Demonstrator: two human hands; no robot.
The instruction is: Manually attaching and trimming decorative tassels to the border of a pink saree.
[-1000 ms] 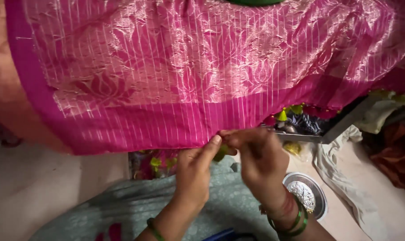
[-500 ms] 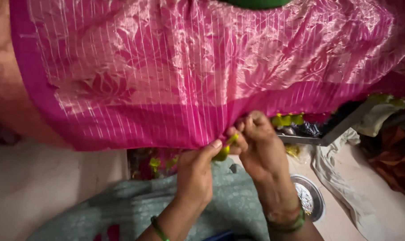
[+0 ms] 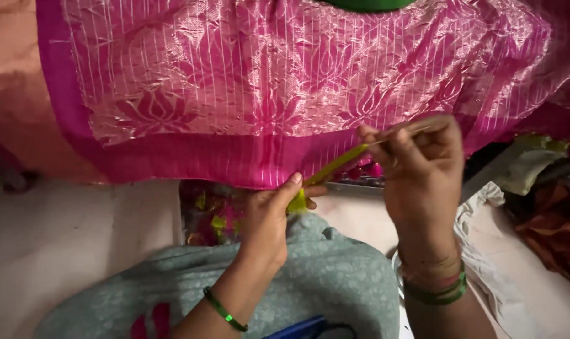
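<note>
Left hand (image 3: 269, 216), green bangle at wrist: fingers pinch the lower end of a yellow-green thread (image 3: 329, 174) at the hem of the pink patterned saree (image 3: 260, 94). Right hand (image 3: 420, 172), higher: fingers closed on a needle (image 3: 401, 135), thread taut between hands. Saree hangs beyond.

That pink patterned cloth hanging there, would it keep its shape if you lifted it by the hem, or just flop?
Probably flop: the pink cloth drapes and wrinkles in soft folds. It looks thin and likely light, since the left hand pinches its hem with only fingertips. Its sheen hints it may be slippery. The right hand pulls yellow-green thread taut.
</note>
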